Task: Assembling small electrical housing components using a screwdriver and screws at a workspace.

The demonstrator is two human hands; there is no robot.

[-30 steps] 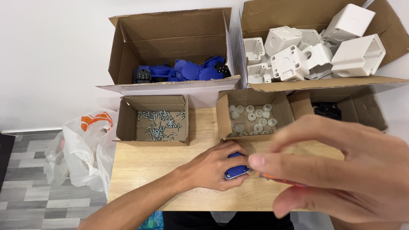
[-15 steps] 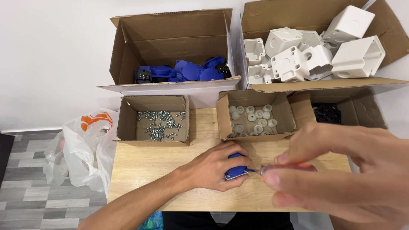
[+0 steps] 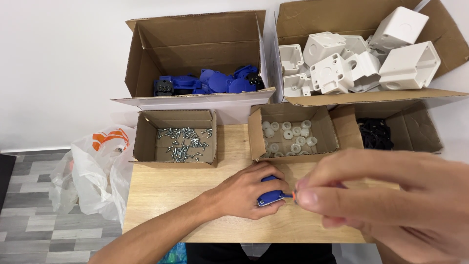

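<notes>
Gripping blue part [image 3: 269, 196] in left hand [image 3: 246, 192] fingers, right hand [image 3: 386, 200] pinching orange-tipped tool [image 3: 294, 194], brown screw box [image 3: 177, 139] behind.

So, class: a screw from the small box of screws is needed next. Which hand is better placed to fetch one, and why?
Probably the left. The left hand lies on the table just below the box of screws, though it pins the blue part. The right hand is farther right and seems to pinch an orange-tipped tool.

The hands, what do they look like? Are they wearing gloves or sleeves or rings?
Both are bare. The left hand has no glove, ring or watch, and its forearm shows no sleeve down to the picture's edge. The right hand is close to the camera, big and blurred; no glove or ring shows on it, and its wrist is out of view.
</notes>
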